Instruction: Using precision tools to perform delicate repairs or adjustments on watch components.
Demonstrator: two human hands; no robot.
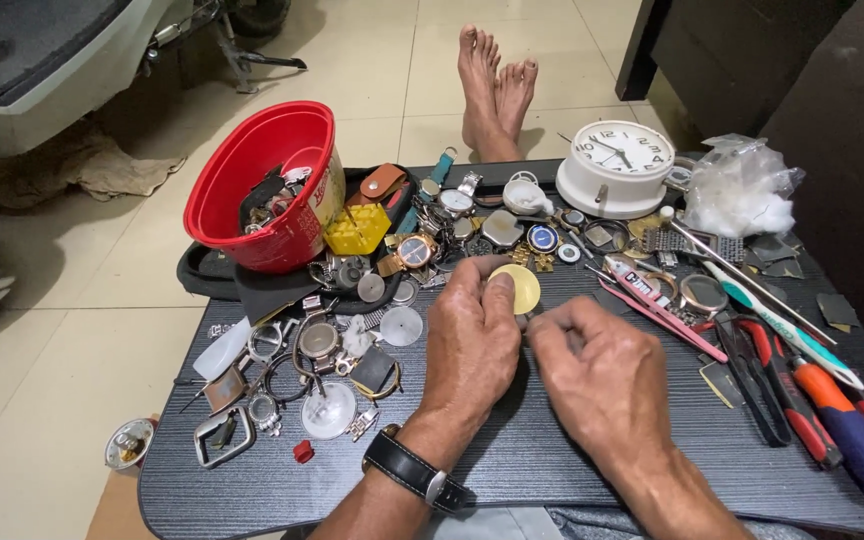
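Left hand (472, 335): fingers pinch pale yellow round dial (518, 287), above dark table (552, 450) centre.
Right hand (602, 375): curled closed beside dial; contents hidden.
Red tub (252, 180): tilted, labelled side, far left.
Yellow box (357, 230): beside tub.
White clock (617, 165): far right.
Glue tube (637, 282): white, red-lettered, right of dial.

cream tiled floor (352, 60), dark cabinet (752, 50), perhaps wood
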